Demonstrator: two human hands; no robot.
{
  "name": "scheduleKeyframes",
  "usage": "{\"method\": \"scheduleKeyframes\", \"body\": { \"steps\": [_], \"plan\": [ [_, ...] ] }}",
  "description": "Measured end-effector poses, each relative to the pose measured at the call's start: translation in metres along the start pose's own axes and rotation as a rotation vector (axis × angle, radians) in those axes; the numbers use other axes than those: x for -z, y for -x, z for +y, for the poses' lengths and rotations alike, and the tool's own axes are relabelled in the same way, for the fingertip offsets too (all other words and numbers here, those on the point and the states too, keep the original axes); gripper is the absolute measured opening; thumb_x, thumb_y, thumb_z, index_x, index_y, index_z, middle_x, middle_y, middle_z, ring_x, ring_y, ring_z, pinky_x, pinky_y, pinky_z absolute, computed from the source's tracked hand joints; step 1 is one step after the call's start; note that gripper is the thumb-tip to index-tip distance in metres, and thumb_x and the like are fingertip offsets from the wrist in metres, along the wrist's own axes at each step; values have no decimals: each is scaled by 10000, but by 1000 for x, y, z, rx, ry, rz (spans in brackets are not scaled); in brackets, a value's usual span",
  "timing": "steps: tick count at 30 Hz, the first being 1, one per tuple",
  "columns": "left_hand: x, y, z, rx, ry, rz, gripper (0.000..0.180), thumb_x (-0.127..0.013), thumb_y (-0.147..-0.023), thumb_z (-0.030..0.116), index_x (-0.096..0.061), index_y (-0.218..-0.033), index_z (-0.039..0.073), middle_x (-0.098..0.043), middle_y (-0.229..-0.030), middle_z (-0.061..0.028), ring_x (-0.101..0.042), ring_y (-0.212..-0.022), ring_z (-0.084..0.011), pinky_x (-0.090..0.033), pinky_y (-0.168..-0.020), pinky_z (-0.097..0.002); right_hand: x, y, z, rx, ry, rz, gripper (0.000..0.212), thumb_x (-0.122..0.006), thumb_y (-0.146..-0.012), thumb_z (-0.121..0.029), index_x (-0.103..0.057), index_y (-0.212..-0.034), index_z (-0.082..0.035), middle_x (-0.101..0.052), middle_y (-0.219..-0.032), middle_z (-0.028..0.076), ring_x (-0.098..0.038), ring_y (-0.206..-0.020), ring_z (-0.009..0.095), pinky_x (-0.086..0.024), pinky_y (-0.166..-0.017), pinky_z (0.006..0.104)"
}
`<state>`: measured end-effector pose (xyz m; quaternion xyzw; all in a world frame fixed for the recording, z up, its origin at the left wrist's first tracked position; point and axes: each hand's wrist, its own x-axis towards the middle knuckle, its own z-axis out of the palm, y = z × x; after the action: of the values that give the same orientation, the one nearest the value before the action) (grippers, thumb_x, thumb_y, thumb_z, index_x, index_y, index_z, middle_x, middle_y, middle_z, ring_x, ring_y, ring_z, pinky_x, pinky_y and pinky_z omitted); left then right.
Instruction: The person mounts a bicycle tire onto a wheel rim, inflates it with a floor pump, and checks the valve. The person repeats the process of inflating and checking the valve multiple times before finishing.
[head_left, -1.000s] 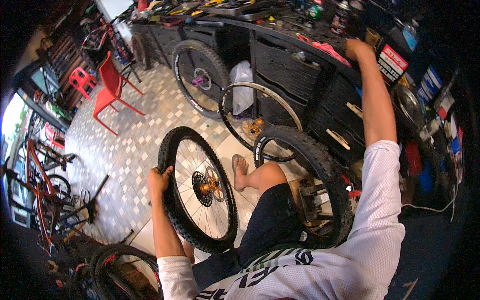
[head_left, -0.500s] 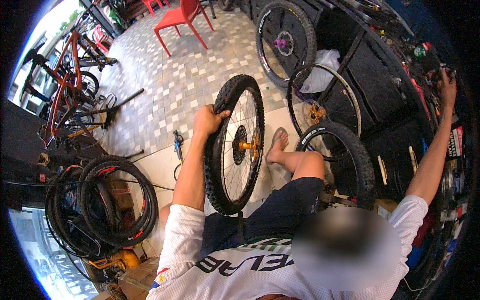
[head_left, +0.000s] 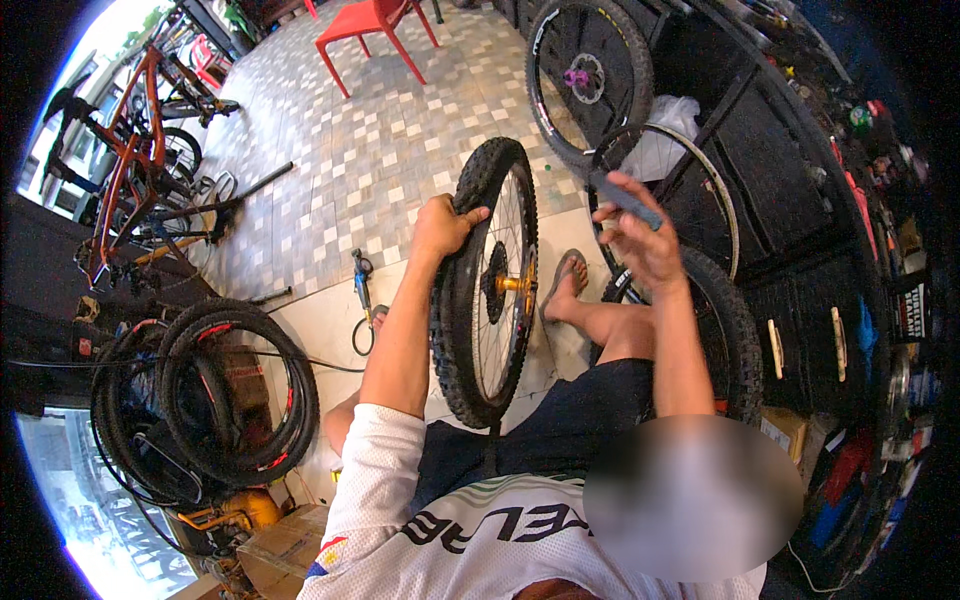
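My left hand (head_left: 442,228) grips the knobby tire of a bicycle wheel (head_left: 457,320), thumb over the sidewall. The wheel stands upright between my legs, with a black cassette (head_left: 495,280) and a gold hub (head_left: 515,284). Part of its tire looks loose and bulges at the rim on the left side. To the right of the wheel, my right hand (head_left: 648,252) is raised in the air. Its fingers hold a flat blue-grey bar-shaped tool (head_left: 630,202), whose exact kind I cannot make out.
Other wheels (head_left: 590,80) lean on black cabinets (head_left: 770,200) at the right. Loose tires (head_left: 240,400) are piled at the left, near a brake lever with hose (head_left: 362,285) on the floor. An orange bike frame (head_left: 135,150) stands at far left, a red chair (head_left: 370,30) ahead.
My right hand has come back from the cluttered bench at the right to near the wheel, now with the blue-grey tool in it. My left hand still grips the tire.
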<state>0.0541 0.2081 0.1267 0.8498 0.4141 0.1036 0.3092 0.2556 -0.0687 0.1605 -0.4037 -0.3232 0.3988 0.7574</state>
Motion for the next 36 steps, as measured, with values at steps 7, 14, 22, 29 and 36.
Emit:
{"method": "scheduleKeyframes", "body": {
  "steps": [7,14,22,29,36],
  "plan": [
    [-21,2,24,61,241,-32,535,-868,-782,455,-735,-940,-38,-726,-887,-286,-735,-883,-413,-554,-795,-477,-22,21,107,-100,-116,267,449,-708,-951,-460,-609,-1165,-78,-607,-899,20,-590,-737,147,-507,-699,315],
    [-30,-13,20,27,227,3,530,-865,-783,457,-734,-919,-38,-726,-893,-284,-727,-901,-429,-552,-809,-487,-77,16,112,-45,343,244,376,-600,-1063,-294,-482,-1371,-114,-575,-749,3,-511,-617,79,-437,-540,254],
    [-30,-16,21,58,221,-21,537,-862,-778,468,-735,-918,-35,-729,-889,-279,-731,-894,-424,-555,-800,-478,-45,5,154,26,747,116,363,-431,-1036,-79,-567,-1370,-33,-573,-962,-9,-498,-844,85,-436,-789,253],
    [-30,-18,18,51,235,-6,544,-861,-778,471,-732,-909,-41,-727,-888,-286,-733,-898,-423,-556,-801,-473,-58,4,157,69,799,121,376,-475,-1110,-302,-598,-1333,-25,-667,-1093,50,-606,-946,123,-464,-822,269],
    [-28,-12,26,58,221,-10,542,-867,-773,466,-734,-904,-43,-726,-885,-291,-734,-898,-424,-557,-798,-476,-75,5,164,99,721,239,432,-613,-1036,-418,-579,-1224,-31,-690,-1043,144,-683,-896,261,-531,-826,389]
  ]
}}
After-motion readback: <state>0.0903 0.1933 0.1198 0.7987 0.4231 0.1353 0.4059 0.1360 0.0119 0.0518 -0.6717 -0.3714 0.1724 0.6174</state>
